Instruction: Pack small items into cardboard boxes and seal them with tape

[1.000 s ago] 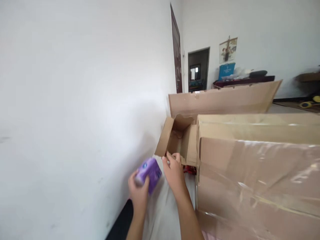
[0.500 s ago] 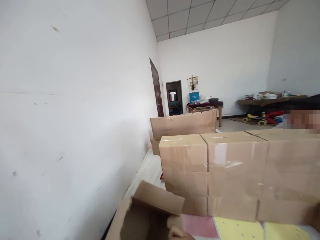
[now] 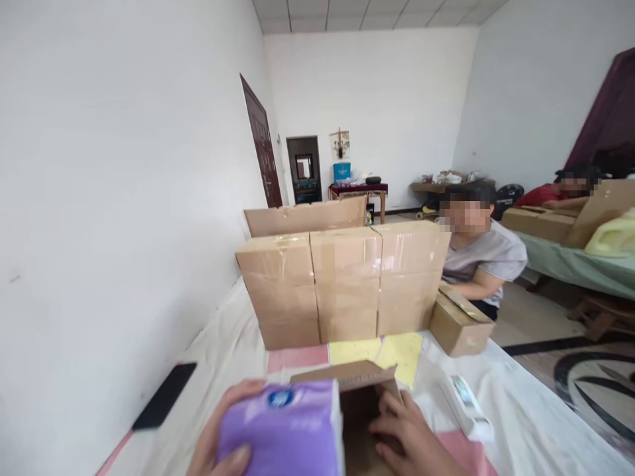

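Note:
My left hand (image 3: 225, 433) is closed around a purple tissue pack (image 3: 282, 430) with a blue label, held upright at the bottom centre. Just right of the pack is an open cardboard box (image 3: 342, 375), its flap raised at the back and its dark inside showing. The pack stands in front of the box's left part and hides it. My right hand (image 3: 407, 430) is wrapped over the box's right side, fingers curled into the opening.
Stacked taped cartons (image 3: 347, 284) form a wall across the table. A black phone (image 3: 166, 396) lies at left, a white device (image 3: 466, 406) at right. A person (image 3: 486, 251) sits beyond, touching a small carton (image 3: 459, 324). Another person (image 3: 546, 195) is at a far table.
My view has turned right and down. The open box, formerly at lower left, is now in front of me. The purple tissue pack has come into view in my left hand.

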The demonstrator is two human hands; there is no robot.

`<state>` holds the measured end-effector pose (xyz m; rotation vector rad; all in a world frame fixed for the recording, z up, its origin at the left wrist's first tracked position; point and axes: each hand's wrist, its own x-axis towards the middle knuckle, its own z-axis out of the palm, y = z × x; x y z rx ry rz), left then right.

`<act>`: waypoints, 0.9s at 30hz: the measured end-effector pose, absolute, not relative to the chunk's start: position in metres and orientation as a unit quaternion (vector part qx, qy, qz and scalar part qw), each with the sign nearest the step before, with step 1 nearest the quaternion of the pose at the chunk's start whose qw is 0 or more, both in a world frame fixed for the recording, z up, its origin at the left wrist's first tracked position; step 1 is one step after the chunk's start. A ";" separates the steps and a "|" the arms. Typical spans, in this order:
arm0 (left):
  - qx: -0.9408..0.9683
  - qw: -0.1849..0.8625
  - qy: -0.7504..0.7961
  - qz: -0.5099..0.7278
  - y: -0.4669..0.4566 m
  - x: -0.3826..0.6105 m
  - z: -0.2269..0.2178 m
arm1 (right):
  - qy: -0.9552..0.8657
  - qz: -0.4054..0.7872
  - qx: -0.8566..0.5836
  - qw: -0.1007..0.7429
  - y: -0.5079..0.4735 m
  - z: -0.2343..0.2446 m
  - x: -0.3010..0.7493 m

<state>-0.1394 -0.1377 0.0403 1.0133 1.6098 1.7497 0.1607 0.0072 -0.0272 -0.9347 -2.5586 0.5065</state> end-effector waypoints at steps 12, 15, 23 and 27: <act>0.377 0.361 0.604 0.602 -0.076 -0.088 0.015 | -0.919 0.120 -0.344 0.148 -0.009 -0.034 0.222; 0.395 0.344 0.609 0.596 -0.076 -0.090 0.018 | -0.941 0.042 -0.321 0.104 -0.006 -0.025 0.218; 0.403 0.323 0.601 0.610 -0.062 -0.101 0.020 | -0.971 0.017 -0.226 0.078 0.018 -0.003 0.214; 0.410 0.288 0.621 0.603 -0.054 -0.103 0.017 | -0.979 0.059 -0.182 0.075 0.030 0.003 0.221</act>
